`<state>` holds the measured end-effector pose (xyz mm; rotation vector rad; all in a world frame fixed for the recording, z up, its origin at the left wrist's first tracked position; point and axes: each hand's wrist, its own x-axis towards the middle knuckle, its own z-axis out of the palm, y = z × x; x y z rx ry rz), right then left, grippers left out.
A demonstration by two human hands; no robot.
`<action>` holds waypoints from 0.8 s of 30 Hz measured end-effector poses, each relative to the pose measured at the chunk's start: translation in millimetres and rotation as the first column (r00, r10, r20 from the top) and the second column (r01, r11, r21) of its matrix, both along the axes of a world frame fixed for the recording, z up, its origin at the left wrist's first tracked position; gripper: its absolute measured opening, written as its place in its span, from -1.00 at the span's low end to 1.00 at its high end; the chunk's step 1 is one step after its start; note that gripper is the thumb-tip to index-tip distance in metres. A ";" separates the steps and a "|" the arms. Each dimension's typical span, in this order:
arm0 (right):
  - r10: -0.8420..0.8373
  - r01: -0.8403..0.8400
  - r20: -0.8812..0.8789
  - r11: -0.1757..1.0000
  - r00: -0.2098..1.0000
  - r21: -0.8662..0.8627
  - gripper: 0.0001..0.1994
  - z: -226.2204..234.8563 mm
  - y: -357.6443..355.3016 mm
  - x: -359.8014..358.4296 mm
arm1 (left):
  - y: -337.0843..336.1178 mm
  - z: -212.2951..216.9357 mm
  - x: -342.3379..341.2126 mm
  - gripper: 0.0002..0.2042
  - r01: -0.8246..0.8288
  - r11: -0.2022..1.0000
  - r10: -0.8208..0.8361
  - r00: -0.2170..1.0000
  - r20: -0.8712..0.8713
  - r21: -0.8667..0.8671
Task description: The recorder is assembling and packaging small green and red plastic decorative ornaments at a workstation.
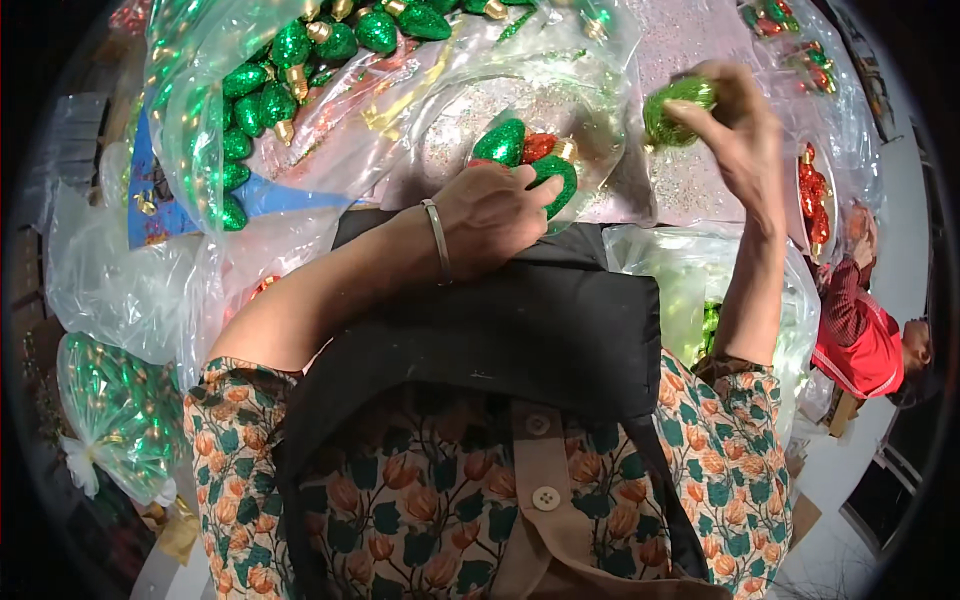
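Lime-green ornament (676, 112), pinched in our right hand (738, 125), sits beyond and right of our left hand (500, 212), which clasps glittery green bulbs (555, 188); the ornament's long axis seems to slant toward them.

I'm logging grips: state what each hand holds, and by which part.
Right hand: a light-green ornament, by its rounded side. Left hand: a dark-green bulb, by its glittery body below the gold cap.

The right hand (738, 130) is blurred, its fingers hiding part of the light-green ornament (668, 100). The left hand (495, 215) covers part of a green bulb (566, 180) — the red bulb (540, 147) beside it shows only partly. Heaped green bulbs (375, 32) run off the top edge.
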<state>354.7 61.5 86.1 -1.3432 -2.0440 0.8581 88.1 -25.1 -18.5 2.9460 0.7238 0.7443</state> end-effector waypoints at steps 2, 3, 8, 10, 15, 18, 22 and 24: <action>0.062 -0.058 -0.202 0.998 0.977 0.026 -0.64 12.3 -14.2 -35.2 | 1.6 7.3 0.3 -0.88 0.024 1.000 -0.025 0.999 -0.026 -0.017; 0.100 -0.095 -0.212 0.995 0.972 0.033 -0.65 9.8 -15.9 -51.1 | 2.3 13.9 -0.7 -0.88 0.016 1.000 -0.016 1.000 -0.016 -0.012; 0.164 -0.178 -0.278 0.984 0.946 -0.022 -0.69 -19.3 -13.0 -64.3 | 12.9 28.5 5.1 -0.78 -0.031 0.963 -0.053 0.953 -0.299 -0.268; 0.149 -0.175 -0.302 0.983 0.942 -0.060 -0.70 -17.1 -15.1 -64.6 | 12.2 32.1 9.3 -0.76 -0.024 0.963 -0.070 0.940 -0.333 -0.269; 0.301 -0.405 0.400 0.891 0.866 0.206 -0.69 -3.3 -17.6 -86.6 | 12.3 27.8 -0.8 -0.75 -0.021 0.951 -0.068 0.959 -0.275 -0.308; 0.369 -0.562 0.647 0.819 0.667 0.113 -0.67 0.2 -16.2 -92.7 | 15.0 14.5 1.8 -0.76 0.057 0.971 -0.091 0.986 -0.141 -0.230; 0.478 -0.706 0.609 0.679 0.633 0.201 -0.70 -24.4 -11.7 -102.2 | 11.7 19.3 7.9 -0.78 -0.001 0.946 -0.077 0.971 -0.228 -0.324; 0.576 -0.705 0.484 0.697 0.659 0.130 -0.68 -28.7 -1.5 -95.5 | 11.9 19.3 8.2 -0.78 0.002 0.949 -0.073 0.975 -0.212 -0.316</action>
